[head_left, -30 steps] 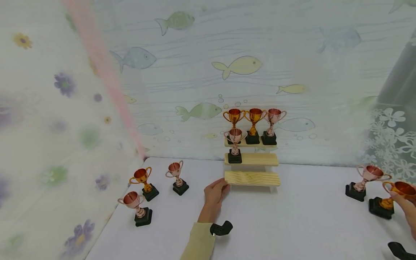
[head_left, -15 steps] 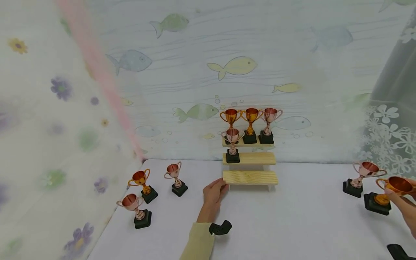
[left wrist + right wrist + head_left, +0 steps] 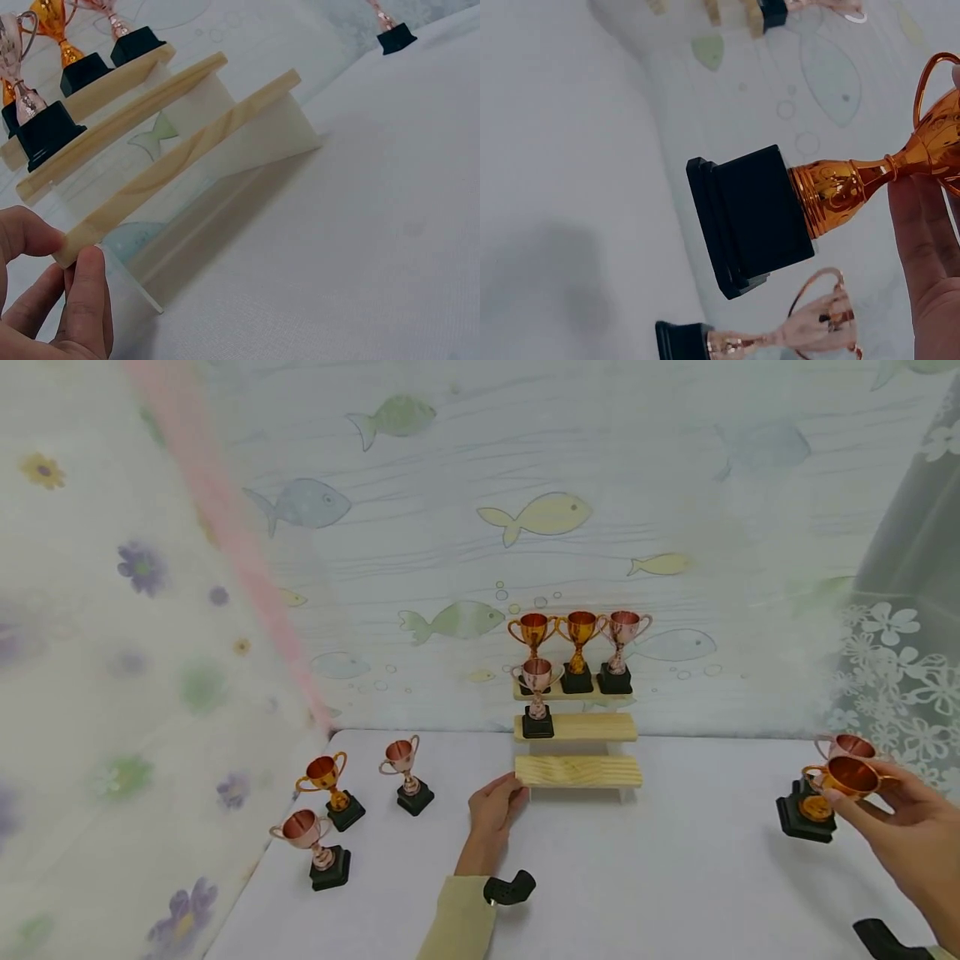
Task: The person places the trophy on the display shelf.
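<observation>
Your gold trophy is raised above the right part of the white table, its shadow falling on the cloth below, separate from the black base. Your right hand pinches it at the cup, thumb on the near side. Beyond it, partly hidden, a rose trophy stands near the table's far edge; your right wrist view shows the two apart.

At the middle of the far edge is the three-step wooden rack. Your left hand pinches the left end of its lowest step between thumb and fingers. The middle step carries a rose cup at its left end. On the top step, left to right, stand an amber cup, a second amber cup and a pink cup.

Toward the table's far left corner stands a small rose trophy. Nearer the left edge are a small gold trophy and a pink trophy. A fish-patterned cloth hangs behind the far edge.
</observation>
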Available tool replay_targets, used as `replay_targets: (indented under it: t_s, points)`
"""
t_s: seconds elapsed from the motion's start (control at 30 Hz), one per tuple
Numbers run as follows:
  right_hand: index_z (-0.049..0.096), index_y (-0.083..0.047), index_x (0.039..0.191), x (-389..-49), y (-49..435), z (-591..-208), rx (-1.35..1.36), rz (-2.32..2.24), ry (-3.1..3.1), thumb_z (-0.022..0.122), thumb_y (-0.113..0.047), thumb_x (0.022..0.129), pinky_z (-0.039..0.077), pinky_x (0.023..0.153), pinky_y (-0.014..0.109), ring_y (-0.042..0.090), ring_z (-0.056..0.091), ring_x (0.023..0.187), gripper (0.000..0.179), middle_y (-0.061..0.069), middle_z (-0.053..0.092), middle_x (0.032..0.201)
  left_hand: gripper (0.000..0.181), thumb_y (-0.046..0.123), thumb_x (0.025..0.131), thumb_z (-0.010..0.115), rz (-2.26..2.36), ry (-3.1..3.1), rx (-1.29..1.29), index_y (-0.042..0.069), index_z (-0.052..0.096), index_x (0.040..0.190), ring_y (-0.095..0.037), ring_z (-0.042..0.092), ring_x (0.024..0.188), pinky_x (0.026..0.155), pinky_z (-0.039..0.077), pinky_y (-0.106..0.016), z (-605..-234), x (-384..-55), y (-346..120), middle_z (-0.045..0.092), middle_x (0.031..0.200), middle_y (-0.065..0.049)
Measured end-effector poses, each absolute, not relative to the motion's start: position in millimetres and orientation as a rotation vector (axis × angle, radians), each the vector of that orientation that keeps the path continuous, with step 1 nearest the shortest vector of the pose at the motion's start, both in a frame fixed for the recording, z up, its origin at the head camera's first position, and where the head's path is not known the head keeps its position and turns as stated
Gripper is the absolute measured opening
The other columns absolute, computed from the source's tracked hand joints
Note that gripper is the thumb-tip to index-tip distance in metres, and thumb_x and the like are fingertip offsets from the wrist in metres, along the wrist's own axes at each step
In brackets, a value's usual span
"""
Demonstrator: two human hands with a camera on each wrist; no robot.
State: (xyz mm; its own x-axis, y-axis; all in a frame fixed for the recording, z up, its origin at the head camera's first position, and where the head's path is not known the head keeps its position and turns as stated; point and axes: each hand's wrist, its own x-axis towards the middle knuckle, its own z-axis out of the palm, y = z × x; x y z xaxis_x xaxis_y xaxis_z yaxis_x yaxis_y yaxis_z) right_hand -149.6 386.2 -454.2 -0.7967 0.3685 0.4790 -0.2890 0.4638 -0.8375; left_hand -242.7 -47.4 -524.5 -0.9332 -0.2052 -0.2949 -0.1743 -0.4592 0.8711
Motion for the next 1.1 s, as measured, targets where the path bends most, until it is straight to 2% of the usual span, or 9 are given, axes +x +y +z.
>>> replay_targets:
  t_s: [0.17,0.37,0.57,0.77,1.1]
  points:
    - [0.062,0.004,0.132,-158.6,370.5,-452.0,0.111,1.299,-2.093,0.069,0.026,0.078,0.049,0.077,0.001,-0.013,0.06,0.099,0.059,-0.024,0.06,0.116,0.036,-0.002,0.091,0.067,-2.607,-1.63,0.572,-0.014,0.062,0.125,-0.015,0.068,0.086,0.082,0.061,-0.025,-524.1,-242.5,-47.0,0.068,0.103,-0.016]
    - [0.064,0.001,0.127,-164.2,345.4,-453.3,0.214,1.355,-2.149,0.073,0.022,0.079,0.053,0.073,0.005,-0.011,0.065,0.093,0.054,-0.024,0.064,0.111,0.037,-0.002,0.091,0.067,-2.619,-1.622,0.575,-0.014,0.062,0.125,-0.016,0.068,0.088,0.085,0.061,-0.027,-524.4,-241.9,-46.0,0.067,0.105,-0.016]
    - [0.06,0.013,0.124,-179.2,306.7,-453.4,0.333,1.431,-2.131,0.074,0.023,0.076,0.056,0.077,0.01,-0.006,0.065,0.1,0.051,-0.018,0.065,0.114,0.037,-0.002,0.09,0.068,-2.617,-1.609,0.592,-0.013,0.062,0.126,-0.016,0.068,0.09,0.087,0.061,-0.029,-524.4,-242.1,-46.7,0.066,0.108,-0.017]
    - [0.059,0.013,0.126,-193.6,272.4,-451.1,0.401,1.491,-2.112,0.075,0.021,0.077,0.056,0.08,0.011,-0.005,0.064,0.104,0.052,-0.02,0.063,0.117,0.037,-0.004,0.089,0.068,-2.623,-1.598,0.583,-0.014,0.062,0.124,-0.016,0.068,0.088,0.085,0.061,-0.027,-526.1,-242.6,-48.0,0.067,0.106,-0.016]
    - [0.06,0.01,0.128,-224.6,235.3,-441.7,0.489,1.605,-2.026,0.076,0.016,0.081,0.058,0.08,0.016,0.002,0.066,0.103,0.05,-0.014,0.066,0.117,0.036,-0.004,0.089,0.069,-2.645,-1.581,0.565,-0.014,0.063,0.123,-0.016,0.068,0.088,0.086,0.061,-0.028,-526.6,-242.9,-48.6,0.068,0.104,-0.015]
